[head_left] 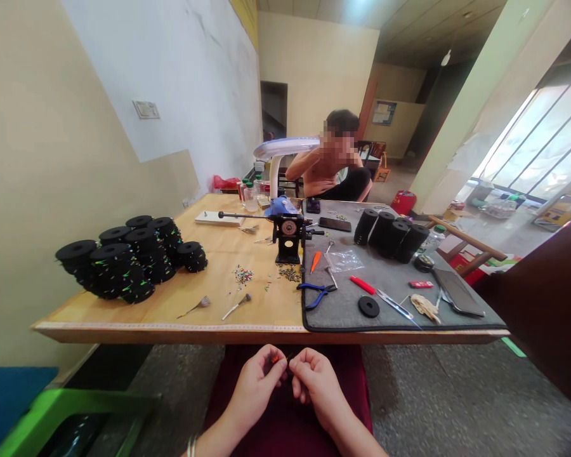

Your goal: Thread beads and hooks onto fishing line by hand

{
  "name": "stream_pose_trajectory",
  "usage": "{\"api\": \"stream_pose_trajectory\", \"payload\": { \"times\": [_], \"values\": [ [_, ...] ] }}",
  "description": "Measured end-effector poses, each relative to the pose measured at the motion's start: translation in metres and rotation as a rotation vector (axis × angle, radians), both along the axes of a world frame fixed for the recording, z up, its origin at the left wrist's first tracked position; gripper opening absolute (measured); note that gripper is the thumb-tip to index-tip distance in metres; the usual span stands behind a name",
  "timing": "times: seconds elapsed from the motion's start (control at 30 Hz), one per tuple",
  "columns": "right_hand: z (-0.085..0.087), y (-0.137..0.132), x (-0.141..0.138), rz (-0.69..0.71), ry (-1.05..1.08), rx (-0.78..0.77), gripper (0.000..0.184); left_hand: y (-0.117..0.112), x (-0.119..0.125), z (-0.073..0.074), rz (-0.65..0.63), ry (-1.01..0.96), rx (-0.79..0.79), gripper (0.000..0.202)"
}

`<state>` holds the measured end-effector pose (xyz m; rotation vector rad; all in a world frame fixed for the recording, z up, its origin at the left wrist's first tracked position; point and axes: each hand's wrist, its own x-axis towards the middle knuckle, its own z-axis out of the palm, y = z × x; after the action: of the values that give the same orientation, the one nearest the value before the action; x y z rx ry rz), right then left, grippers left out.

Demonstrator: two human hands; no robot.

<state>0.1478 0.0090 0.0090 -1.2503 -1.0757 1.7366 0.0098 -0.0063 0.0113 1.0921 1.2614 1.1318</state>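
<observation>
My left hand point(259, 379) and my right hand point(316, 379) are held close together over my lap, below the front edge of the wooden table point(171, 327). Both have their fingers curled in a pinch. Between the fingertips sits a tiny orange piece point(276, 359), pinched mainly by my left hand. What my right fingers hold is too small to make out. On the table ahead stands a black hand-crank winder point(288, 236) with a long rod sticking out to the left.
Stacks of black spools point(124, 257) sit at the table's left, more black spools point(390, 233) on a grey mat point(400, 320) at the right. Blue pliers point(316, 292), red cutter point(362, 285), scissors, phones and beads point(242, 275) lie about. A person sits beyond the table.
</observation>
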Motion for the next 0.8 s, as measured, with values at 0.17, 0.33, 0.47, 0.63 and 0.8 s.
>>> {"api": "stream_pose_trajectory", "payload": {
  "times": [0.17,0.33,0.47,0.63,0.8],
  "values": [
    [-0.0043,0.0009,0.0005,-0.034,-0.013,0.018,0.040,-0.0003,0.0006,0.0041,0.012,-0.009,-0.015,0.025],
    [-0.0063,0.0029,0.0005,-0.088,-0.017,0.072,0.041,-0.0003,0.0017,0.0047,0.002,0.007,-0.010,0.024],
    [-0.0043,0.0032,-0.0003,-0.082,-0.019,0.090,0.040,-0.0014,0.0019,0.0016,-0.006,0.026,0.011,0.023],
    [-0.0021,0.0025,-0.0021,-0.082,-0.031,0.100,0.037,-0.0024,0.0016,0.0009,-0.023,0.040,0.026,0.022],
    [-0.0029,0.0015,-0.0021,-0.095,-0.036,0.102,0.034,-0.0022,0.0024,0.0062,-0.017,-0.053,-0.030,0.022]
  ]
}}
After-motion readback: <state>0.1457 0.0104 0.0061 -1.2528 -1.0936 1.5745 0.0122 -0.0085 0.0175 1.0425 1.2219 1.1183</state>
